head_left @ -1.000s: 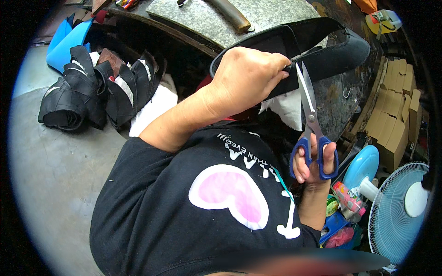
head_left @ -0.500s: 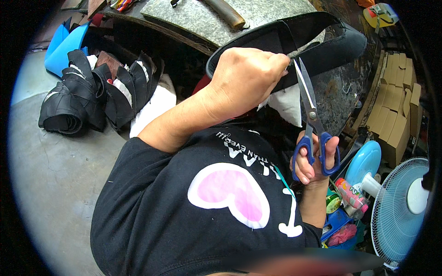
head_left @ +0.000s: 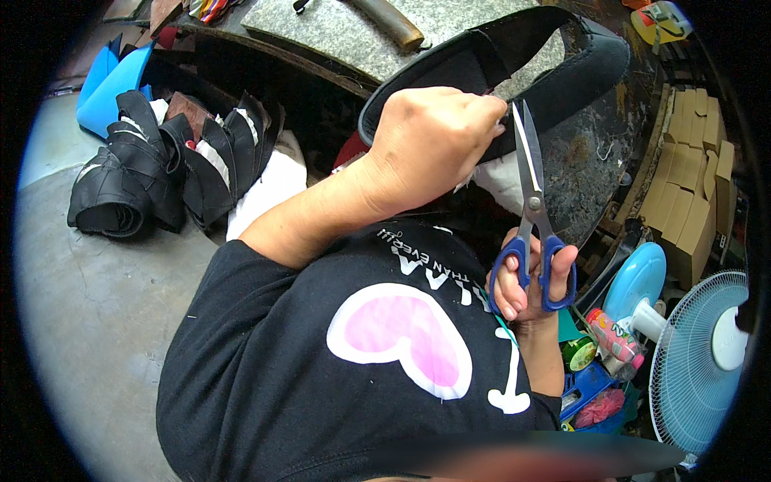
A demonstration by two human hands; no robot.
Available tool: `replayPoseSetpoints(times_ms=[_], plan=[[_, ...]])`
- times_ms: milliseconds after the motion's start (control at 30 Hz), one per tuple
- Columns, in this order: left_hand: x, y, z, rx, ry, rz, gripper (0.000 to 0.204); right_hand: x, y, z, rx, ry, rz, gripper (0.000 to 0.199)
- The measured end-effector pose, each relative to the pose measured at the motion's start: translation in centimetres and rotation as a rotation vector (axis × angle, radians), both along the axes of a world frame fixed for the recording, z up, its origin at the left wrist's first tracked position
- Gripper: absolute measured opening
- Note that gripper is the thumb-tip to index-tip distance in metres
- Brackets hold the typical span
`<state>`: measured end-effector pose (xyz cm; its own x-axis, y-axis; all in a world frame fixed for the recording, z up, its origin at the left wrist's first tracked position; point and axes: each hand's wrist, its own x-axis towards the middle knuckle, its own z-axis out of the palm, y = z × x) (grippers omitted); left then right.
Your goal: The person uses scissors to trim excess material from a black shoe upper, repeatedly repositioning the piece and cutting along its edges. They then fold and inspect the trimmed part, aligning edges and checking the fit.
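My left hand (head_left: 438, 136) is closed, its thumb and fingers pinched on the near edge of a black looped piece (head_left: 582, 84) that looks like a shoe upper. The piece is held up over the front of the worktable. In my right hand (head_left: 514, 281) is a pair of scissors (head_left: 533, 193) with blue handles; thumb and fingers are through the rings. Its blades point up and stand slightly apart, with the tips beside my left fingertips and the black edge. What exactly lies between the tips is too small to tell. A white cloth (head_left: 502, 181) hangs below the piece.
A stone slab (head_left: 321, 36) bearing a wooden-handled tool (head_left: 389, 22) lies at the back. Bundles of black pieces (head_left: 112, 193) sit at the left, beside a blue container (head_left: 112, 88). On the right are stacked cardboard boxes (head_left: 683, 185), a fan (head_left: 695, 361) and a pink bottle (head_left: 614, 337).
My right hand and the scissors have shifted slightly left, and the blades stand a little more upright. The black piece has tilted slightly; my left hand has barely moved.
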<state>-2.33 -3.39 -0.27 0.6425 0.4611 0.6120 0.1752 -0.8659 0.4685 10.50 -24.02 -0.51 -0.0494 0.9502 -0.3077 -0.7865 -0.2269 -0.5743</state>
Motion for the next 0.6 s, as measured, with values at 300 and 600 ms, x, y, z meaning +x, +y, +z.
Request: replayPoseSetpoints(times_ms=[300, 600], plan=[[-0.5, 1.0, 0.3, -0.480, 0.008, -0.027, 0.020, 0.8, -0.3, -0.5, 0.031, -0.469, -0.039, 0.076], [2.1, 0.1, 1.5, -1.012, -0.290, -0.505, 0.044, 5.6, 5.6, 1.0, 0.180, -0.871, -0.666, 0.041]])
